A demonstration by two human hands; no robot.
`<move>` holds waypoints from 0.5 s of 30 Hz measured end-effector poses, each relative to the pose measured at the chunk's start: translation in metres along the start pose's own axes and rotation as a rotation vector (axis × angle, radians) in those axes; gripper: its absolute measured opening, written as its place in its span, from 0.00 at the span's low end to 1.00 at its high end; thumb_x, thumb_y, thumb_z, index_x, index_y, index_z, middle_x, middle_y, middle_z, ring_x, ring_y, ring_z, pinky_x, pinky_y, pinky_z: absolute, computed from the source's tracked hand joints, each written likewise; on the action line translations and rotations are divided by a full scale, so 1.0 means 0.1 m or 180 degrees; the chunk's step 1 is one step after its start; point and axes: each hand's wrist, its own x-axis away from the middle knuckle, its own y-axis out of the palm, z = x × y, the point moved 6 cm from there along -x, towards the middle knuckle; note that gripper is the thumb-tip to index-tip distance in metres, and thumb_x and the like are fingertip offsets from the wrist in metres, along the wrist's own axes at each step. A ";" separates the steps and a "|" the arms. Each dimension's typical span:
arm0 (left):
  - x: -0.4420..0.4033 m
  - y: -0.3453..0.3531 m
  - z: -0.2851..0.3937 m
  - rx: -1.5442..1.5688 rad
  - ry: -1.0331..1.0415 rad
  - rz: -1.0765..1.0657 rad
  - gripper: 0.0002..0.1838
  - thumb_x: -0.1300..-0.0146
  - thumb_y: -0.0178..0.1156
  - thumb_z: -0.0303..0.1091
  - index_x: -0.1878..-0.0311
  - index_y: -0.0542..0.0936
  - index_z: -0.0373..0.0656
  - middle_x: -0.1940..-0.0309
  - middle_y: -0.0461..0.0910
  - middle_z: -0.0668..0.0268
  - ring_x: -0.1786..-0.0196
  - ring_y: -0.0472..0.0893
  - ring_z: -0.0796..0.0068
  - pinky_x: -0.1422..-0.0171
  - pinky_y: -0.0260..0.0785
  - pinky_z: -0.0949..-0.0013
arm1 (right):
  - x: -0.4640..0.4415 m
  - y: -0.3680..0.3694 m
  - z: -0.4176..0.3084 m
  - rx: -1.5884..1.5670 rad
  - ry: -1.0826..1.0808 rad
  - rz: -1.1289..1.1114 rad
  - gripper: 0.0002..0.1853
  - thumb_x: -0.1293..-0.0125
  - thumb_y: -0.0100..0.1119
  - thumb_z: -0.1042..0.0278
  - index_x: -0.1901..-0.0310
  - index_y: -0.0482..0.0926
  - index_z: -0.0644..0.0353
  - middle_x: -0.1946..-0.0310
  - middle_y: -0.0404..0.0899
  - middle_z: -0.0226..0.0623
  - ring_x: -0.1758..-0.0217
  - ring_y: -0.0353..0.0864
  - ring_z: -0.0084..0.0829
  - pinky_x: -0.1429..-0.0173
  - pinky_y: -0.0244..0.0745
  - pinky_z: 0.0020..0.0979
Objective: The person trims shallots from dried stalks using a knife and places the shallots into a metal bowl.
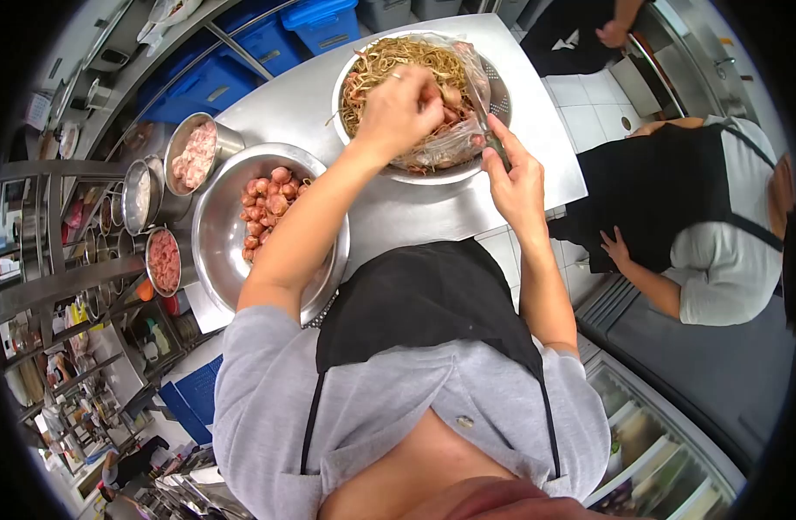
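Observation:
My left hand (399, 113) is over a wide metal colander (499, 94) filled with dry, stringy trimmings (385, 59) and some reddish shallots. Its fingers are curled together; what they pinch, if anything, is hidden. A knife (482, 111) is held in my right hand (512, 169) by its dark handle, at the colander's right side, with the blade pointing up over a clear plastic bag (454, 143) inside the colander. Left of my left forearm, a large steel bowl (216, 234) holds a heap of reddish shallots (266, 204), partly covered by that forearm.
Both vessels stand on a steel table (398, 212). Metal pots of pinkish pieces (194, 156) are at the left. Blue bins (320, 24) line the far side. A person in a black apron (653, 186) is at the right; another person's hand (613, 35) shows at top right.

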 end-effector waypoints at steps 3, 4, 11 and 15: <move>-0.02 -0.29 -0.32 0.1214 -0.0872 0.0509 0.16 0.33 0.71 0.31 0.43 0.88 0.37 0.58 0.92 0.61 0.59 0.89 0.76 0.53 0.83 0.68 | -0.09 0.14 -0.13 -0.0022 -0.0529 0.0051 0.26 0.27 0.62 0.72 0.28 0.80 0.56 0.51 0.90 0.56 0.51 0.94 0.45 0.43 0.84 0.39; -0.02 -0.24 -0.59 0.1626 -0.1115 0.0476 0.15 0.32 0.70 0.30 0.44 0.88 0.36 0.56 0.92 0.62 0.58 0.89 0.77 0.53 0.83 0.70 | -0.17 0.21 -0.20 -0.0047 -0.0775 0.0072 0.26 0.28 0.62 0.71 0.28 0.80 0.56 0.51 0.90 0.58 0.51 0.93 0.49 0.42 0.84 0.41; 0.15 -0.22 -0.99 0.2441 -0.1827 0.0487 0.14 0.26 0.60 0.22 0.42 0.86 0.34 0.57 0.90 0.61 0.58 0.89 0.74 0.53 0.85 0.72 | -0.39 0.43 -0.44 0.0491 -0.0842 -0.0089 0.25 0.28 0.58 0.73 0.30 0.80 0.58 0.53 0.88 0.60 0.49 0.88 0.62 0.39 0.81 0.53; 0.18 -0.21 -1.00 0.2398 -0.1820 0.0395 0.13 0.28 0.63 0.23 0.44 0.86 0.33 0.58 0.89 0.62 0.60 0.89 0.74 0.53 0.85 0.72 | -0.29 0.51 -0.67 0.0463 -0.1544 -0.0282 0.25 0.29 0.58 0.74 0.31 0.81 0.59 0.55 0.89 0.61 0.53 0.89 0.62 0.43 0.83 0.52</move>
